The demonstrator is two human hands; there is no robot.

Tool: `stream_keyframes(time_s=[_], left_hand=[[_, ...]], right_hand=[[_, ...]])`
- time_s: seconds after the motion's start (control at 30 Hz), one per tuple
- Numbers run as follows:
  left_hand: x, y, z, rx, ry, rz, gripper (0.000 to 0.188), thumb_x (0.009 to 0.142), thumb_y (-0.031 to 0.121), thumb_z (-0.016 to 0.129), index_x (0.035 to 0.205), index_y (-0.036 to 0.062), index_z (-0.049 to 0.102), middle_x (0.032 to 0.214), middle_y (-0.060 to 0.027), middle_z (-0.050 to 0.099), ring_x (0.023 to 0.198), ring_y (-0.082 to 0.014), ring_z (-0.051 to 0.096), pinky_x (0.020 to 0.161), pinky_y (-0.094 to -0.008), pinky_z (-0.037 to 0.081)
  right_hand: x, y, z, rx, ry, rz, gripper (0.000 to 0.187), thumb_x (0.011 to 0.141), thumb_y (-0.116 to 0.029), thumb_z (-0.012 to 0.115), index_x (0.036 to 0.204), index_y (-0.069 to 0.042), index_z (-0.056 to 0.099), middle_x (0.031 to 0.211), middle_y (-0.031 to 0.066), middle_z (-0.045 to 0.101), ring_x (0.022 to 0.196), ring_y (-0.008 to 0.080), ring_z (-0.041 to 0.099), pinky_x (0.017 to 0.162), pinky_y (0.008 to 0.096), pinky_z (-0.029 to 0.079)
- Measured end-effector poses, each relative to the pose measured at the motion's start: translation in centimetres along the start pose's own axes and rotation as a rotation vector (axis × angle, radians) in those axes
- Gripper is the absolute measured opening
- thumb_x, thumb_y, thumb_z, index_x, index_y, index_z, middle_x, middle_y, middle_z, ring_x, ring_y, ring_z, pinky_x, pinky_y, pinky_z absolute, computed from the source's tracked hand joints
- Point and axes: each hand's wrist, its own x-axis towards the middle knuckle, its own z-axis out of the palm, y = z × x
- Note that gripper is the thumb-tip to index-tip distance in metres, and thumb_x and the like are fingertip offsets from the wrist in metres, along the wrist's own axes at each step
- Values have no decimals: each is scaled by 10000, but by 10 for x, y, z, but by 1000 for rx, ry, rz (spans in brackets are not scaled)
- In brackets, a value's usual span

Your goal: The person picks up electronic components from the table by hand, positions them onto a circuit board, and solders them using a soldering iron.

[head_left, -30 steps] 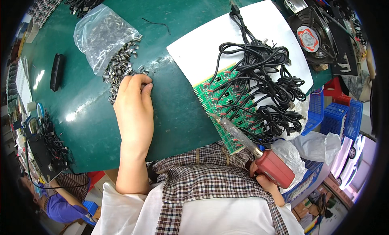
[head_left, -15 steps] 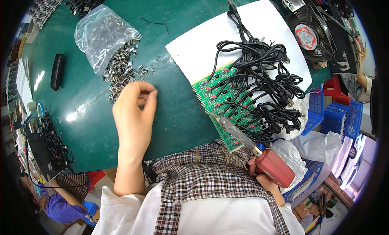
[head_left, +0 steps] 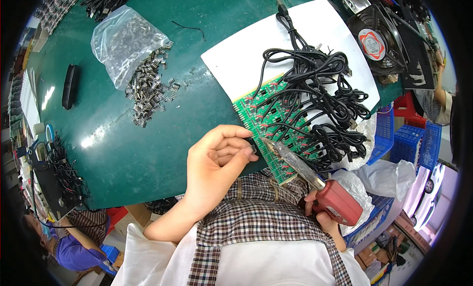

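Observation:
My left hand (head_left: pixel 212 162) is closed in a pinch at the left edge of the green circuit boards (head_left: pixel 268 160), holding a small metal connector (head_left: pixel 253 149) between thumb and forefinger. In my right hand (head_left: pixel 322 221) is a red soldering gun (head_left: pixel 337 202), its metal barrel pointing up and left. The gun's tip lies over the boards near that same edge, close to my left fingertips. Black cables (head_left: pixel 315 79), bundled in loops, lie across the boards' right side. A pile of small metal connectors (head_left: pixel 148 89) spills from a clear plastic bag (head_left: pixel 123 39) farther left.
White sheet (head_left: pixel 236 54) lies under the cables and boards on the green table (head_left: pixel 133 162). A black fan (head_left: pixel 377 44) stands at the far right. At the left are a black case-like object (head_left: pixel 70 87) and more cables (head_left: pixel 66 172). Another person (head_left: pixel 79 249) sits at lower left.
My left hand has moved right and nearer, from beside the connector pile to the boards' edge, with a connector now visible in its fingers. The soldering gun has shifted slightly right.

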Motion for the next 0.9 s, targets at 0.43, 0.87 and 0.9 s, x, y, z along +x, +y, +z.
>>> stream_keyframes(time_s=[0.43, 0.87, 0.9], left_hand=[[1, 8, -51, 1275, 391, 589, 121, 687, -85, 606, 784, -12, 602, 791, -76, 574, 736, -176, 545, 634, -249, 438], [8, 23, -51, 1381, 276, 429, 105, 695, -43, 617, 776, -21, 553, 683, -114, 540, 573, -214, 550, 563, -288, 449], [8, 25, -51, 1411, 244, 418, 91, 699, -38, 614, 762, -22, 551, 678, -120, 539, 578, -225, 558, 553, -293, 451]], right_hand=[[0, 0, -3, 76, -17, 0, 482, 731, -350, 699, 945, 58, 558, 713, 65, 601, 556, 122, 567, 490, 208, 412], [-5, 1, 8, 82, 65, 51, 641, 716, -531, 638, 959, 51, 523, 617, 54, 510, 491, 113, 455, 468, 208, 288], [-5, 1, 8, 95, 64, 40, 635, 719, -528, 636, 962, 48, 524, 596, 48, 505, 492, 109, 450, 475, 205, 283]])
